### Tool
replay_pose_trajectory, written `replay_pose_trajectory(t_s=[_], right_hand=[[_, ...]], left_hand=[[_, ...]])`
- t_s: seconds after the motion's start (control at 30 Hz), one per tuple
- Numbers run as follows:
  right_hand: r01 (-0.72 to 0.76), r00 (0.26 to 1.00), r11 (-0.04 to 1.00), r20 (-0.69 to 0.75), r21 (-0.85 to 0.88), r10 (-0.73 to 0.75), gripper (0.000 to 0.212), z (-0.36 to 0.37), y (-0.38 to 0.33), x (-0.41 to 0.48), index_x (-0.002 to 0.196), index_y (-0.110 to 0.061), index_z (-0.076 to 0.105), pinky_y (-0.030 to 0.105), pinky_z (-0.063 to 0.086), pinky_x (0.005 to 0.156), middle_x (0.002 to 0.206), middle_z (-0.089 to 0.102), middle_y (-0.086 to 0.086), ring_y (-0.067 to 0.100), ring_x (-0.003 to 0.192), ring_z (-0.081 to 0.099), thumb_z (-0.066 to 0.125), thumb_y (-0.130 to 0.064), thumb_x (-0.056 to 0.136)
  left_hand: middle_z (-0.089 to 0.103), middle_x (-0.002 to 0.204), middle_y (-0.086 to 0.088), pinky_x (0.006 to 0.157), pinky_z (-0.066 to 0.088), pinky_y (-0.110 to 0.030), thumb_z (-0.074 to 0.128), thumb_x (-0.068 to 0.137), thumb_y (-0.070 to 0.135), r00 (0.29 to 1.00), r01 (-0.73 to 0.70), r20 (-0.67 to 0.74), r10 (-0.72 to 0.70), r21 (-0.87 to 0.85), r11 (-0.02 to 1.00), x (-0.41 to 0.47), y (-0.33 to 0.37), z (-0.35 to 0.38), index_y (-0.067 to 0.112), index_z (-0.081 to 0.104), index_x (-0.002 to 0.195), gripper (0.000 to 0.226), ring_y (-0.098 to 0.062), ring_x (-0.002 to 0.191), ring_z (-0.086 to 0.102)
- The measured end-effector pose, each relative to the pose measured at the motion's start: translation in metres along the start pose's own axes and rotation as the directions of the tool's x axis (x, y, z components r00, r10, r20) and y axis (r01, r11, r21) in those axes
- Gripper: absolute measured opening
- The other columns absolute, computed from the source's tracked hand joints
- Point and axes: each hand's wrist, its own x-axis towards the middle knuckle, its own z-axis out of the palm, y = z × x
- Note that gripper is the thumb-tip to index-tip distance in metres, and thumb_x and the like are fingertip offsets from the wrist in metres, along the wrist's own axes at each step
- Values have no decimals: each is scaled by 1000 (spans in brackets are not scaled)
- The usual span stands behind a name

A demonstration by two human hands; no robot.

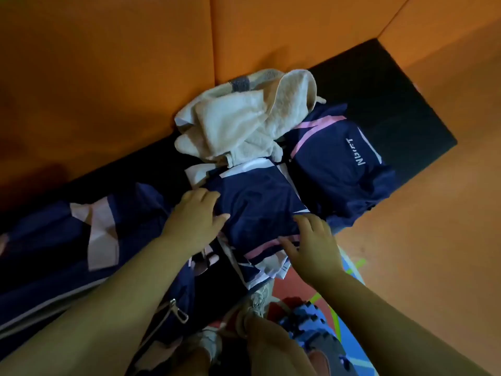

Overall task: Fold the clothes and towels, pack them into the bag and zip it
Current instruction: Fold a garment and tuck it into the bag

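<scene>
Navy garment (257,210), folded into a rough square on the black bench (401,104), lies under left hand (193,221) and right hand (311,245), fingers spread flat, while cream towel (244,120) behind stays crumpled, bag (54,253) unpacked and unzipped; early stage, I judge.

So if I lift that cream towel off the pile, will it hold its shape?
Probably not: the towel lies crumpled in loose folds, so it should droop and unfold. It looks thick, likely grippy. One edge rests on the navy garment, which might drag along.
</scene>
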Motion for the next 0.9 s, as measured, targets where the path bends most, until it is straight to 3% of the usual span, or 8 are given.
replay_pose_trajectory(t_s=[0.13, 0.27, 0.53, 0.7, 0.9], right_hand=[[55, 987, 998, -148, 9, -53, 70, 28, -12, 14, 129, -14, 52, 54, 45, 94, 133, 50, 13, 36, 125, 44, 34, -63, 82], [63, 989, 997, -134, 40, -57, 81, 58, -9, 22, 140, -31, 39, 55, 22, 111, 152, 29, 5, 30, 141, 22, 14, -73, 75], [171, 953, 985, -262, 39, -155, 83, 85, 16, 27, 141, -37, 34, 51, 16, 114, 153, 25, -5, 22, 144, 14, 12, -76, 70], [235, 954, 972, -188, -6, -232, 60, 78, 39, 21, 143, -40, 29, 49, 7, 116, 157, 16, -10, 20, 146, 3, 42, -61, 89], [172, 952, 985, -257, -7, -168, 61, 81, 51, -18, 142, -34, 34, 50, 20, 114, 156, 21, -6, 28, 143, 14, 48, -58, 88]], left_hand=[[36, 141, -11, 107, 33, -45, 45, 91, 49, 998, -54, -36, 58, 101, 993, 37, -7, 16, 14, 34, 140, 61, -33, 130, 28], [31, 143, -15, 109, 29, -45, 41, 89, 57, 999, 24, -27, -21, 127, 992, 63, -19, 34, 16, 31, 140, 67, -37, 132, 25], [37, 137, -14, 100, 40, -40, 40, 85, 67, 997, 69, -45, -60, 235, 969, 64, -16, 48, 15, 38, 136, 73, -34, 122, 43], [48, 135, -15, 91, 41, -34, 37, 87, 65, 992, 103, -103, -74, 313, 944, 28, -8, 69, 14, 41, 136, 71, -31, 118, 48], [58, 126, -13, 95, 44, -36, 36, 87, 66, 989, 113, -125, -74, 338, 934, -17, 7, 94, 15, 52, 127, 67, -30, 113, 53]])
